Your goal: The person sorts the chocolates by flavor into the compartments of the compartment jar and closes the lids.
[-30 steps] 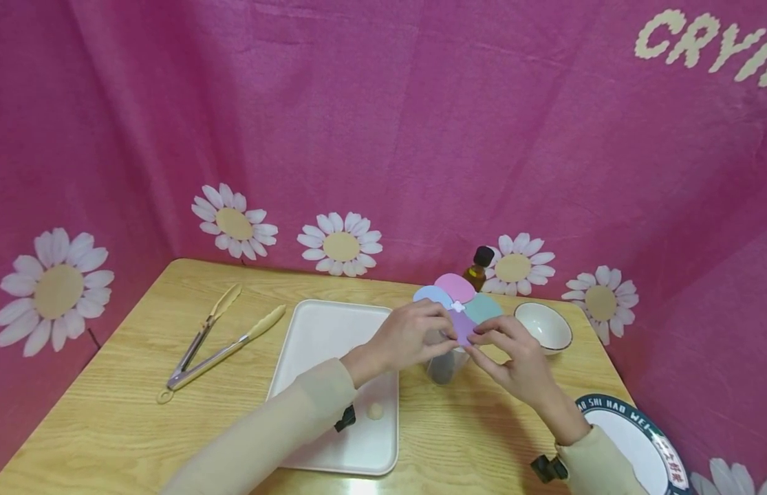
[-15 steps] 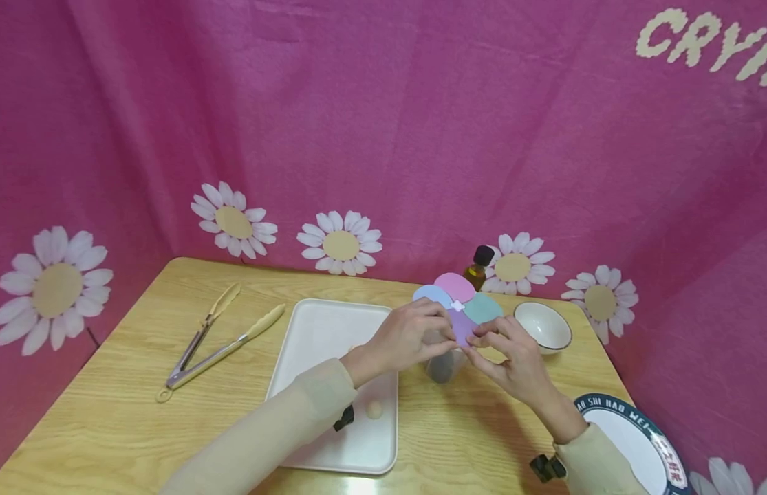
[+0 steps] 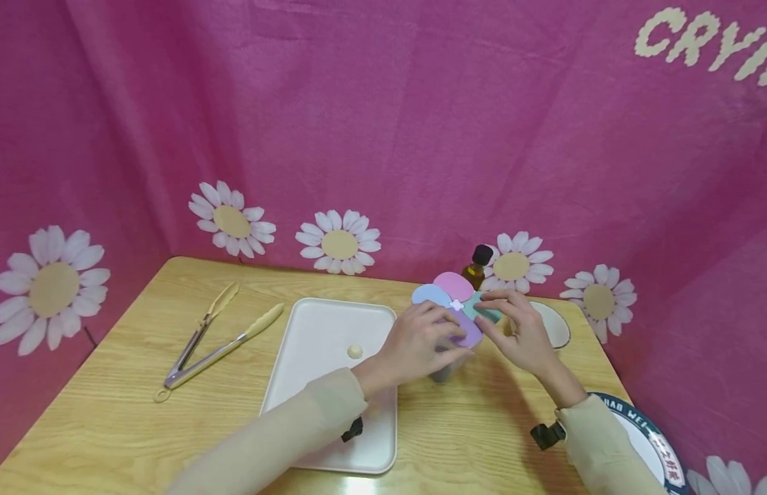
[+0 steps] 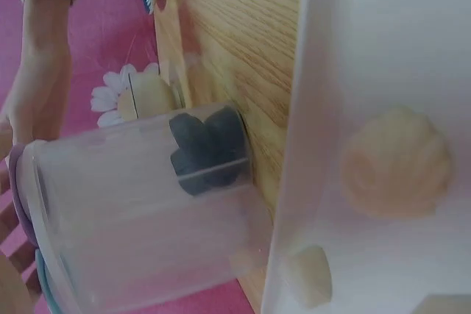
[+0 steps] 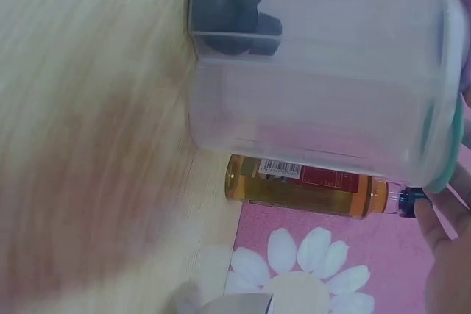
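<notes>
A clear plastic storage jar (image 4: 132, 211) stands on the table, topped with a lid of pink, blue, teal and purple petals (image 3: 454, 285). Dark pieces (image 5: 224, 12) lie inside one of its compartments. My left hand (image 3: 423, 340) is over the purple petal, fingers loosely bent, thumb apart along the jar's near side. My right hand (image 3: 522, 330) touches the teal petal (image 5: 445, 152) with its thumb and fingertips, the fingers fairly straight. Left of the jar is a white tray (image 3: 309, 316) bearing a pale scalloped piece (image 4: 397, 163) and a smaller pale piece (image 4: 309, 277).
Open tongs (image 3: 210, 364) lie on the left of the wooden table. An amber bottle (image 5: 309, 189) with a dark cap stands behind the jar. A white bowl (image 3: 556, 326) is partly hidden by my right hand, and a dark-rimmed plate (image 3: 652, 433) sits at the right edge.
My right hand has left the purple petal's tip and moved up and right onto the teal petal. My left hand has loosened and shifted slightly, uncovering a pale piece on the tray.
</notes>
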Demonstrator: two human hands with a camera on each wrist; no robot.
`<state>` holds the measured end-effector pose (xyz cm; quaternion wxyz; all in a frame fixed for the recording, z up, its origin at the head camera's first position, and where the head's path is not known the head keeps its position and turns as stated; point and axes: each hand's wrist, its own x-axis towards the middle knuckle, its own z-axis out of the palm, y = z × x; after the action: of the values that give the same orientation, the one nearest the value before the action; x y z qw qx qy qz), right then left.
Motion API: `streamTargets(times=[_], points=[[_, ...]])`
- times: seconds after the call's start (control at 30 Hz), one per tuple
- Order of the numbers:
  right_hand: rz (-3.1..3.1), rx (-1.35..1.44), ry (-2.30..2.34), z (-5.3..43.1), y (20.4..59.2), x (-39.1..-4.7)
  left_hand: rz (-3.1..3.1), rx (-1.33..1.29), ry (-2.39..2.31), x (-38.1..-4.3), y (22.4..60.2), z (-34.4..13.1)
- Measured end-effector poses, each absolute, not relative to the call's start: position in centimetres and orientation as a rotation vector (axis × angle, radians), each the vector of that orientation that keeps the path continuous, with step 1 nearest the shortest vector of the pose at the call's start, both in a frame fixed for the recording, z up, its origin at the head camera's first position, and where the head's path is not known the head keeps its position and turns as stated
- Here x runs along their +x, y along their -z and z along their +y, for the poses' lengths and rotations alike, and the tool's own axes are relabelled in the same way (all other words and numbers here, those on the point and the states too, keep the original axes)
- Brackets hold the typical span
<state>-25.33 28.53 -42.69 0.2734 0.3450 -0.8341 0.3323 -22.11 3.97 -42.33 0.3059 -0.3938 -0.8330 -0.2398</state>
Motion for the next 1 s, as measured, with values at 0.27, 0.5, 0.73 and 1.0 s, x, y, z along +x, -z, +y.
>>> streamTargets(times=[0.27, 0.5, 0.73, 1.0], points=[[-2.391, 0.841, -0.900, 28.1, 42.4, -26.1, -2.274, -0.946, 0.584, -21.7, 42.3, 4.9], [-2.374, 0.864, -0.856, 28.5, 42.7, -25.5, -2.257, -0.941, 0.564, -21.6, 42.2, 3.7], [-2.355, 0.842, -0.845, 29.2, 43.0, -23.6, -2.243, -0.912, 0.553, -22.3, 42.4, 2.1], [-2.360, 0.836, -0.777, 29.0, 43.4, -21.3, -2.371, -0.924, 0.598, -23.0, 42.1, 0.4]])
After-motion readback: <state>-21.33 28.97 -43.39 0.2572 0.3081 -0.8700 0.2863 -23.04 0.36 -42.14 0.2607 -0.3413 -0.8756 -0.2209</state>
